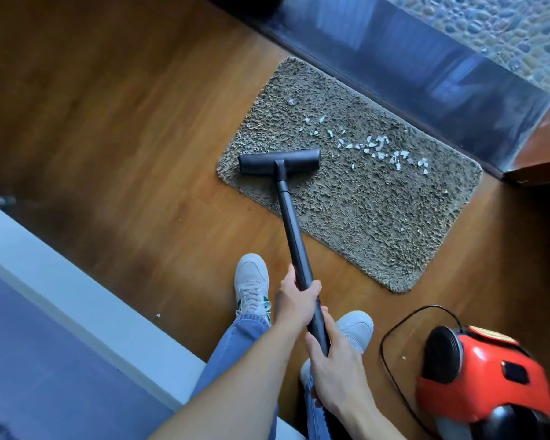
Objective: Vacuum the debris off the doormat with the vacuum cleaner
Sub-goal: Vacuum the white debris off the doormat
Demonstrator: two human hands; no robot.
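Observation:
A shaggy grey-brown doormat (369, 214) lies on the wooden floor by a door threshold. Small white paper scraps, the debris (375, 147), run in a loose band across the mat's far half. The vacuum's black floor head (278, 161) rests on the mat's near-left corner, short of the scraps. Its black wand (291, 227) slopes back toward me. My left hand (296, 301) grips the wand higher up; my right hand (337, 366) grips it lower, near my body. The red canister of the vacuum cleaner (483, 379) sits on the floor at the lower right.
A black cord (391, 341) loops on the floor beside the canister. My two white sneakers (251, 287) stand just before the mat. A dark door sill (410, 68) runs behind the mat, pebbled ground beyond. A white-edged ledge (77, 296) lies at the left.

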